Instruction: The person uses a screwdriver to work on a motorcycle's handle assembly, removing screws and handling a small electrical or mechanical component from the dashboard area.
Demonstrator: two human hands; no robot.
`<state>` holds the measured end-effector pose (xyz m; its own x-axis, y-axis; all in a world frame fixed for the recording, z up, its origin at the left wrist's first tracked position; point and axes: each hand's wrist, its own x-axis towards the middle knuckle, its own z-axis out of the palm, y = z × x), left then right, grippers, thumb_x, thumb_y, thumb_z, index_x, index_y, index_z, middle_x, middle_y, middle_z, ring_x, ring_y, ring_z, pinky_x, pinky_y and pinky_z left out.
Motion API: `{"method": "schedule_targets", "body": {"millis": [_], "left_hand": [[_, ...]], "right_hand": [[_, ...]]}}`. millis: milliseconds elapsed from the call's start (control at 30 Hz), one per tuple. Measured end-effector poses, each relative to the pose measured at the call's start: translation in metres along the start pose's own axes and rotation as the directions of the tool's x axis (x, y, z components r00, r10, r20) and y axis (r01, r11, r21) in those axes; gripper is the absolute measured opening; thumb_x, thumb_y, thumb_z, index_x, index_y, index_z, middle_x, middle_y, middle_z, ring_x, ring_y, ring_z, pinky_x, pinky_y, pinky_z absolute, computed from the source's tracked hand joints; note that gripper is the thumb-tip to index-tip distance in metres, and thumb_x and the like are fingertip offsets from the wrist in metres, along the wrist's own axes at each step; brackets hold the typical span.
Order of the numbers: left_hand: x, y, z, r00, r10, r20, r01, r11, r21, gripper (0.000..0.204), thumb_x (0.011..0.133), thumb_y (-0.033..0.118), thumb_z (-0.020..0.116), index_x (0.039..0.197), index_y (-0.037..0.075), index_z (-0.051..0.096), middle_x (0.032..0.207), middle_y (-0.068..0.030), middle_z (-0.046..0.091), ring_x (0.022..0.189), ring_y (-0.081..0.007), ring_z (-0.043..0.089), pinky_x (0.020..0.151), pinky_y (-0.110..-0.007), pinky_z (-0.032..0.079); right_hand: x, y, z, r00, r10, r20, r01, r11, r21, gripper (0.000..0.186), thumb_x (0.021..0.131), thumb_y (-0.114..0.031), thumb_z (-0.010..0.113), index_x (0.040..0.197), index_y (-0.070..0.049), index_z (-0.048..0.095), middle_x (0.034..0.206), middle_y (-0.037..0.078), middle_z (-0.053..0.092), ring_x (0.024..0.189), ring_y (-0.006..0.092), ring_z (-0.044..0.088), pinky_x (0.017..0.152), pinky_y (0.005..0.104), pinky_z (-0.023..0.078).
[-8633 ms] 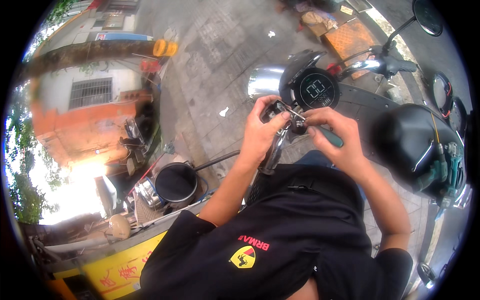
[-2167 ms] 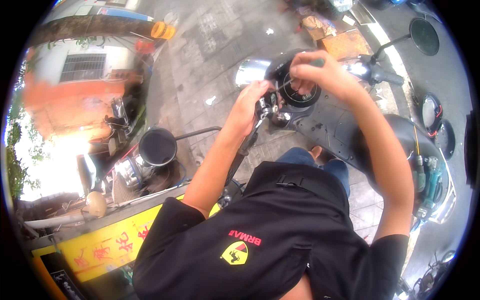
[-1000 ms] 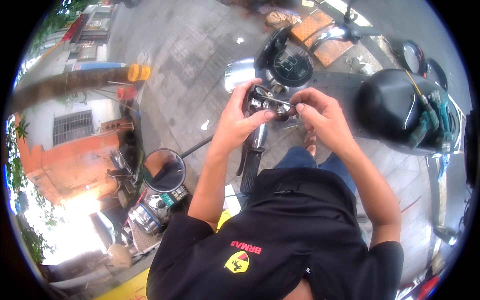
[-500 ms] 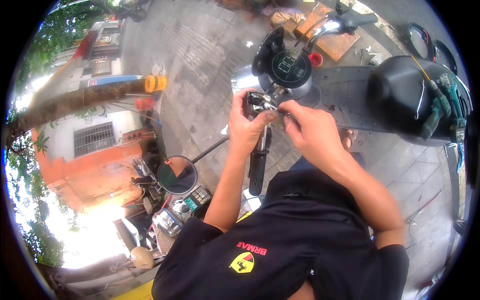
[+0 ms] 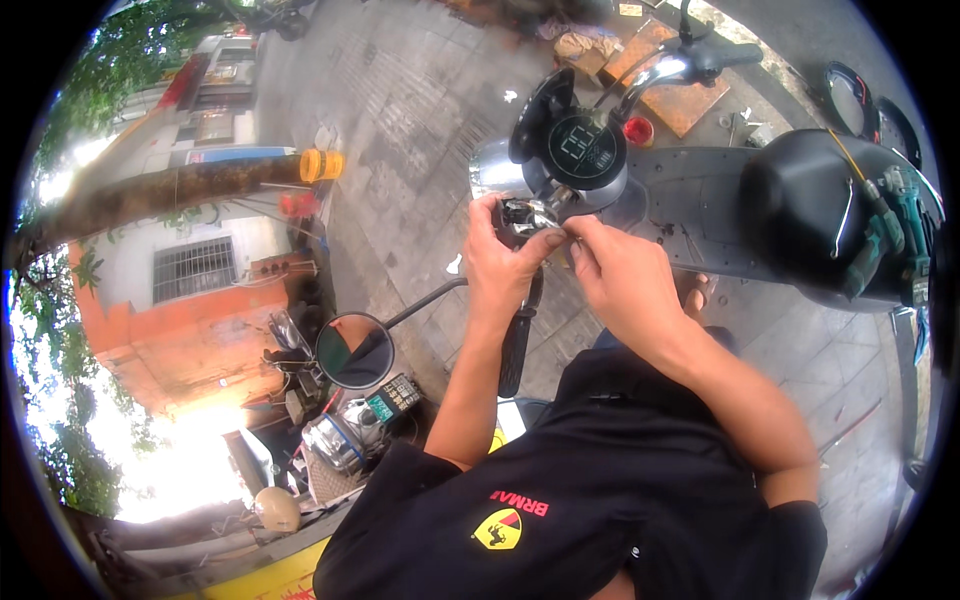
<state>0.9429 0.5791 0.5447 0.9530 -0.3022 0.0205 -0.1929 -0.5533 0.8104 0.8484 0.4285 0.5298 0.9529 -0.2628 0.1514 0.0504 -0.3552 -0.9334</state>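
Observation:
My left hand [image 5: 496,262] is wrapped around an opened handlebar switch housing [image 5: 522,213], black with bare metal showing, on the near side of a scooter's handlebar. The thumb presses on its near edge. Close against the housing, my right hand [image 5: 628,290] has thumb and forefinger pinched together; whatever is between them is too small to make out. Below my hands hangs the black rubber handlebar grip [image 5: 514,355]. Just beyond them is the round lit dashboard display [image 5: 583,150]. A round mirror [image 5: 355,350] on a black stalk stands to the left.
The black scooter seat [image 5: 790,190] at right carries a teal cordless drill [image 5: 875,245], another teal power tool [image 5: 908,205] and a wrench [image 5: 842,198]. A red round container [image 5: 638,131] and a flattened cardboard piece [image 5: 690,100] lie beyond. A rusty pole [image 5: 170,200] juts in from the left.
The view has shifted slightly, so the scooter sits a little lower and farther right. My right finger and thumb remain pinched by the housing; my left hand keeps its hold.

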Motion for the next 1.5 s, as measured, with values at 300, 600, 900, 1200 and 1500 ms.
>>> {"method": "schedule_targets", "body": {"millis": [300,600,900,1200,1500], "left_hand": [[-0.001,0.003,-0.002,0.997,-0.032,0.069,0.037,0.996,-0.084,0.073,0.070,0.037,0.091,0.117,0.001,0.050,0.105,-0.0074,0.063,0.095,-0.0141,0.062,0.086,-0.028,0.050],[-0.001,0.000,0.000,0.993,-0.084,0.082,0.094,0.988,-0.126,0.073,0.069,0.031,0.091,0.119,0.003,0.046,0.101,-0.0071,0.064,0.091,-0.0140,0.062,0.083,-0.028,0.051],[0.000,-0.001,-0.001,0.993,-0.089,0.074,0.101,0.979,-0.179,0.071,0.069,0.028,0.090,0.119,0.003,0.047,0.101,-0.0065,0.063,0.091,-0.0133,0.062,0.083,-0.028,0.050],[0.000,0.000,0.001,0.996,-0.061,0.063,0.071,0.982,-0.176,0.069,0.070,0.025,0.090,0.120,0.003,0.048,0.099,-0.0056,0.063,0.089,-0.0127,0.061,0.081,-0.027,0.050],[0.000,0.002,0.000,0.996,-0.069,0.058,0.077,0.984,-0.162,0.063,0.075,0.022,0.087,0.124,0.005,0.050,0.100,-0.0024,0.061,0.086,-0.0115,0.060,0.078,-0.026,0.049]], "right_hand": [[0.001,0.020,-0.006,0.951,0.239,0.195,-0.307,0.810,0.500,0.021,0.094,-0.009,0.057,0.113,-0.002,0.063,0.076,0.017,0.066,0.064,0.0312,0.062,0.062,0.0371,0.048],[0.001,0.035,-0.005,0.989,0.072,0.128,-0.122,0.887,0.446,0.024,0.092,-0.008,0.058,0.116,-0.004,0.062,0.076,0.017,0.064,0.064,0.0292,0.062,0.062,0.0360,0.048],[0.008,0.030,-0.010,0.991,0.027,0.133,-0.078,0.915,0.396,0.024,0.089,-0.006,0.059,0.113,-0.003,0.062,0.080,0.017,0.065,0.070,0.0337,0.065,0.065,0.0392,0.050],[0.014,0.022,-0.017,0.990,0.012,0.139,-0.061,0.933,0.354,0.024,0.090,-0.008,0.059,0.113,-0.003,0.061,0.081,0.017,0.065,0.072,0.0315,0.066,0.066,0.0378,0.051],[0.034,0.137,-0.021,0.735,0.664,0.134,-0.594,0.537,0.599,0.023,0.092,-0.025,0.061,0.093,-0.002,0.060,0.072,0.001,0.056,0.059,0.0091,0.048,0.051,0.0269,0.038]]}}
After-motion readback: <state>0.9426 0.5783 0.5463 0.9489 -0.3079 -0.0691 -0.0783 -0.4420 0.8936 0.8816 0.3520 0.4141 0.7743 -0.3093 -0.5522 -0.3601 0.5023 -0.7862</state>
